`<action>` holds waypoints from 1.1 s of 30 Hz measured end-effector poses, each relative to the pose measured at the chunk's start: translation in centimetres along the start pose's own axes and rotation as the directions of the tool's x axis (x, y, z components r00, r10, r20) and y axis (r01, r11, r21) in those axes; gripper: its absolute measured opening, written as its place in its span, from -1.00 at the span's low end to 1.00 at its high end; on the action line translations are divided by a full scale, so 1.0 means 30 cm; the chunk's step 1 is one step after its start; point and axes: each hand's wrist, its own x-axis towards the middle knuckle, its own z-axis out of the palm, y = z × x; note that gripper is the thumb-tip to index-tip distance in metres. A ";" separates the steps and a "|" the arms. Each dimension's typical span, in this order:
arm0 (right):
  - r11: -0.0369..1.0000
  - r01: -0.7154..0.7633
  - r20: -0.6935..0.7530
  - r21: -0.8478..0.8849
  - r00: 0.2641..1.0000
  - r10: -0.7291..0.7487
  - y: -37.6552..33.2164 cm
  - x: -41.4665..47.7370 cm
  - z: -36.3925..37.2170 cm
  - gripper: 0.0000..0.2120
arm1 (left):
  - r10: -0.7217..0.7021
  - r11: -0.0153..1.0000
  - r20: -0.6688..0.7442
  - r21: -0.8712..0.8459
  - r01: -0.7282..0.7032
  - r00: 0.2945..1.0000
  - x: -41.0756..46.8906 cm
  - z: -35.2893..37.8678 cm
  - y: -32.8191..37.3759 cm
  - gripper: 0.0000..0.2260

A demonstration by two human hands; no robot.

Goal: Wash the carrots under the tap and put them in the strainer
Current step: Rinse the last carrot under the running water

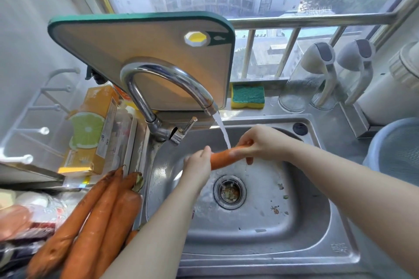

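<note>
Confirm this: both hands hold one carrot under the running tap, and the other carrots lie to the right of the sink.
One detail is wrong: the other carrots lie to the left of the sink, not the right, as the head view shows. The rest stands: the left hand and right hand hold one carrot under the running tap.

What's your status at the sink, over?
Left hand and right hand both grip one carrot under the running tap. Other carrots wait left of the sink. Strainer to the right, nothing seen blocking it.
</note>
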 end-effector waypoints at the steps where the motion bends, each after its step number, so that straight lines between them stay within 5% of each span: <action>1: 1.000 -0.023 0.030 0.005 0.999 0.023 0.003 0.004 -0.012 -0.65 | 0.149 0.972 -0.016 0.184 -0.144 0.989 0.000 -0.008 -0.011 -0.59; 3: 0.998 -0.054 0.074 -0.022 0.996 0.055 0.007 0.016 -0.023 -0.60 | 0.336 0.882 0.106 0.315 -0.352 0.936 -0.002 -0.025 -0.026 -0.61; 6: 0.995 -0.088 0.086 -0.044 0.992 0.092 0.021 0.048 -0.028 -0.59 | 0.386 0.816 0.335 0.310 -0.488 0.859 0.001 -0.041 -0.039 -0.77; 10: 0.991 -0.131 -0.102 -0.041 0.987 0.126 0.068 0.080 -0.030 -0.65 | 0.336 0.820 0.382 0.330 -0.467 0.861 -0.001 -0.049 -0.026 -0.76; 12: 0.949 -0.198 -0.264 0.247 0.928 0.263 0.102 0.088 -0.004 -0.73 | 0.303 0.881 0.355 0.249 -0.402 0.885 -0.011 -0.041 -0.022 -0.79; 13: 0.814 -0.193 -0.272 0.547 0.879 0.391 0.109 0.088 0.022 -0.73 | 0.291 0.900 0.330 0.223 -0.373 0.898 -0.019 -0.035 -0.019 -0.81; 14: 0.562 -0.142 -0.189 0.815 0.851 0.489 0.109 0.089 0.058 -0.70 | 0.284 0.907 0.300 0.224 -0.356 0.911 -0.026 -0.027 -0.016 -0.82; 16: 0.147 -0.080 -0.005 0.986 0.861 0.508 0.075 0.091 0.148 -0.69 | 0.274 0.895 0.255 0.284 -0.343 0.927 -0.034 -0.003 -0.012 -0.80; 17: 0.082 -0.091 0.042 0.992 0.878 0.477 0.042 0.089 0.192 -0.72 | 0.265 0.885 0.248 0.320 -0.337 0.932 -0.039 0.010 -0.010 -0.78; 22: 0.296 -0.053 -0.070 0.954 0.919 0.388 -0.047 0.088 0.301 -0.79 | 0.238 0.843 0.109 0.471 -0.261 0.965 -0.039 0.035 0.000 -0.64; 26: 0.410 -0.062 -0.154 0.910 0.868 0.472 -0.036 0.096 0.288 -0.78 | 0.394 0.749 0.040 0.565 -0.346 0.918 -0.073 0.035 0.005 -0.72; 28: 0.375 -0.082 -0.130 0.923 0.852 0.507 -0.041 0.095 0.285 -0.70 | 0.450 0.717 0.029 0.585 -0.381 0.893 -0.082 0.034 -0.002 -0.75; 33: 0.228 -0.152 0.097 0.962 0.967 0.236 -0.037 0.047 0.245 -0.78 | 0.371 0.817 0.007 0.472 -0.330 0.929 -0.082 0.016 -0.017 -0.69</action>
